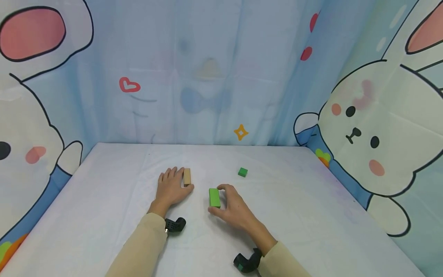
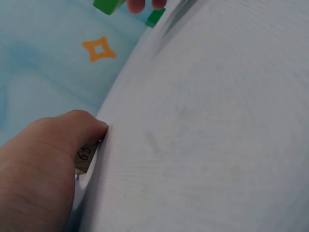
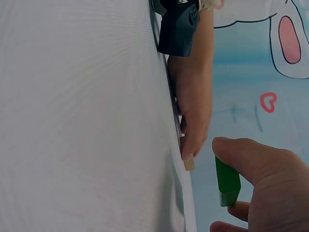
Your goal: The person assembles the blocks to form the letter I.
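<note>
On the white-covered table, my left hand [image 1: 172, 187] holds a tan wooden block [image 1: 187, 177] between thumb and index finger, the other fingers stretched out beside it. In the left wrist view, dark digits mark one side of that wooden block [image 2: 84, 157], partly behind the thumb. To the right, my right hand [image 1: 236, 207] pinches a bright green block [image 1: 214, 197] at its two ends, thumb nearer me. The right wrist view has this green block [image 3: 227, 179] raised off the cloth. Farther back lies a smaller-looking green block [image 1: 243, 172], untouched.
A white cloth [image 1: 121, 192] covers the table. Behind its far edge hangs a blue curtain [image 1: 166, 107] with cartoon rabbits on it. Each wrist wears a black device, the left one [image 1: 175, 224] and the right one [image 1: 248, 261] both close to the cloth.
</note>
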Demonstrator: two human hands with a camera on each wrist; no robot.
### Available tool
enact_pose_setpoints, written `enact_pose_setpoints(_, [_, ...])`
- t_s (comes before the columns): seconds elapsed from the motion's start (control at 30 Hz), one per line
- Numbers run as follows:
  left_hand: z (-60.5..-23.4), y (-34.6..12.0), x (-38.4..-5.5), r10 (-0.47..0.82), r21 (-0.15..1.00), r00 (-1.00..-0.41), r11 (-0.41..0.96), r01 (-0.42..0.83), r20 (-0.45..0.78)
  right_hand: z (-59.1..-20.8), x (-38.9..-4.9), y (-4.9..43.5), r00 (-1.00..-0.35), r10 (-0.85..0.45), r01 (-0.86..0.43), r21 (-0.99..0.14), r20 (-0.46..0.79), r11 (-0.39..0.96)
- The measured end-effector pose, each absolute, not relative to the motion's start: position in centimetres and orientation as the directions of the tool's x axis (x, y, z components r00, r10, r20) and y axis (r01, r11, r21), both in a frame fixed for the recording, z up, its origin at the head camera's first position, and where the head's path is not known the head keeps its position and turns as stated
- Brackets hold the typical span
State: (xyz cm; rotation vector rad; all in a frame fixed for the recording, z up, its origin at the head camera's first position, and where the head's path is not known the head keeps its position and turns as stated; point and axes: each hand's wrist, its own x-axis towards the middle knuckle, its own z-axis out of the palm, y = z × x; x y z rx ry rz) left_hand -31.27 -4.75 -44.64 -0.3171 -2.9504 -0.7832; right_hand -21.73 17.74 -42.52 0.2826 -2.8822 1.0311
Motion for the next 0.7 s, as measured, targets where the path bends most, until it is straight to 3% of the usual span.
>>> enact_pose_setpoints(0.7, [-44.6, -4.7, -31.2, 0.189, 0.473, -0.974, 0.852, 0.227, 0.127, -42.3, -20.5, 17.5, -0.985, -0.161, -0.165, -0.637, 0.065, 0.753])
